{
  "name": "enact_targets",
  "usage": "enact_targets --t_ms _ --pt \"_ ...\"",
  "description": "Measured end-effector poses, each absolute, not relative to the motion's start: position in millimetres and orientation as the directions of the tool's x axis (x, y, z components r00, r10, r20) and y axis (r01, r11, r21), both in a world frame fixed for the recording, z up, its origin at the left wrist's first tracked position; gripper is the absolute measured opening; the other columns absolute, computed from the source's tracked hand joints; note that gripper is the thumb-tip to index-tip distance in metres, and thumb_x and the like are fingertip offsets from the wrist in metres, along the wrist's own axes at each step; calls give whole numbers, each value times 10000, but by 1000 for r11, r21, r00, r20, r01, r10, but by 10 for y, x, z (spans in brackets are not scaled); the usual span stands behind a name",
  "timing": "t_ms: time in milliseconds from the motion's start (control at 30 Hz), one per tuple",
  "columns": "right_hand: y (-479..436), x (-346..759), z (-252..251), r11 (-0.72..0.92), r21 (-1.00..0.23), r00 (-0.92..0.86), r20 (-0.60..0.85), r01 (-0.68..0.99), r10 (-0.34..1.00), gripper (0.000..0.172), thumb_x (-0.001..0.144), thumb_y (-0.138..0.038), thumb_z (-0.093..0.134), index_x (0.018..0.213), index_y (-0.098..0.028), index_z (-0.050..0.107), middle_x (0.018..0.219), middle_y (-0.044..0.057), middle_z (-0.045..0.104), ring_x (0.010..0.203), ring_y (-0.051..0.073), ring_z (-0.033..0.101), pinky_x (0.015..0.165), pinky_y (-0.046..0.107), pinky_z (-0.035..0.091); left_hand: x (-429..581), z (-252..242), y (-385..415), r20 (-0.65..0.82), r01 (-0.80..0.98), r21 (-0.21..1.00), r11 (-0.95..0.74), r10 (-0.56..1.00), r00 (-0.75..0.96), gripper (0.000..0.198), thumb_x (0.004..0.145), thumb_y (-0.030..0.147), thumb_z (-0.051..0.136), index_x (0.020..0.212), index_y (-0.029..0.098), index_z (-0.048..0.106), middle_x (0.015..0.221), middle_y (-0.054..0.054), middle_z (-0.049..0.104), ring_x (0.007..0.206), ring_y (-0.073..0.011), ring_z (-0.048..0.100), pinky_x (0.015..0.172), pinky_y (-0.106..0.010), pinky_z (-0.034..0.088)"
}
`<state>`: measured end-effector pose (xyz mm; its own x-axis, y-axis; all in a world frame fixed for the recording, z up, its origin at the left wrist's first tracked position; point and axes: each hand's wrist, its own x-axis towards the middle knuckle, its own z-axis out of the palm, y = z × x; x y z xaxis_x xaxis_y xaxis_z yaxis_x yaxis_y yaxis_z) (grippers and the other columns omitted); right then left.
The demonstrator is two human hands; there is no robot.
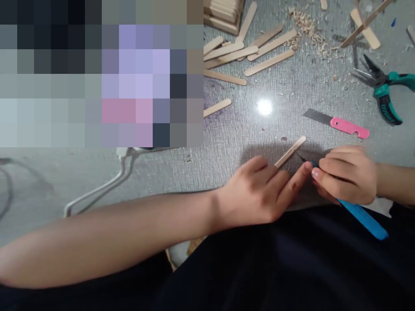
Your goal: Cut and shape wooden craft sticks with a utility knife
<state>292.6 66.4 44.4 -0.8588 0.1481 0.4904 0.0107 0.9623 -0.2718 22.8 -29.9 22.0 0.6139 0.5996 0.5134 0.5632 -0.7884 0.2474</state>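
My left hand is closed over a wooden craft stick, whose far end sticks out past the knuckles. One finger of that hand reaches to the front of a blue-handled craft knife. My right hand grips the knife, its handle slanting down to the lower right. The thin dark tip meets the stick near a small pale cut mark. Part of the stick is hidden under my left hand. Beyond my right hand lies a pink folding knife with its wide blade out.
Green-and-black pliers lie open at the right. Loose craft sticks are scattered at the back, near a wooden stick-built box and a pile of wood shavings. A white cable runs behind my left forearm. The upper left is pixelated.
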Motion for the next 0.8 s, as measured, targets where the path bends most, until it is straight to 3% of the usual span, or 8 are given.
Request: enact_targets --t_ms 133,300,500,800 --pt "586 2899 463 971 -240 -870 475 19 135 229 1020 -111 725 861 -274 698 696 -44 646 594 140 573 476 300 504 277 198 -389 498 542 317 -778 623 603 318 1152 138 707 1396 -54 775 702 38 673 570 -143 571 502 -342 466" --pt "533 2896 474 938 -331 -836 481 106 264 282 1010 -100 744 825 -281 632 689 -61 615 595 137 557 479 309 490 249 216 -328 464 493 415 -765 644 608 340 1130 67 679 1443 -52 734 724 42 701 595 -151 603 519 -341 503" --pt "532 2922 619 902 -412 -911 312 126 270 293 1012 -6 698 865 -252 636 735 -38 664 650 141 612 565 312 578 214 264 -293 420 446 502 -741 660 623 370 1153 67 648 1495 -74 666 759 41 730 630 -152 632 572 -344 521" --pt "520 2875 580 870 -454 -871 331 191 364 336 1049 -30 657 815 -266 606 728 -20 671 635 145 610 562 322 595 238 239 -288 404 462 540 -704 698 591 356 1172 108 604 1478 -52 688 771 40 725 648 -162 639 627 -365 500"
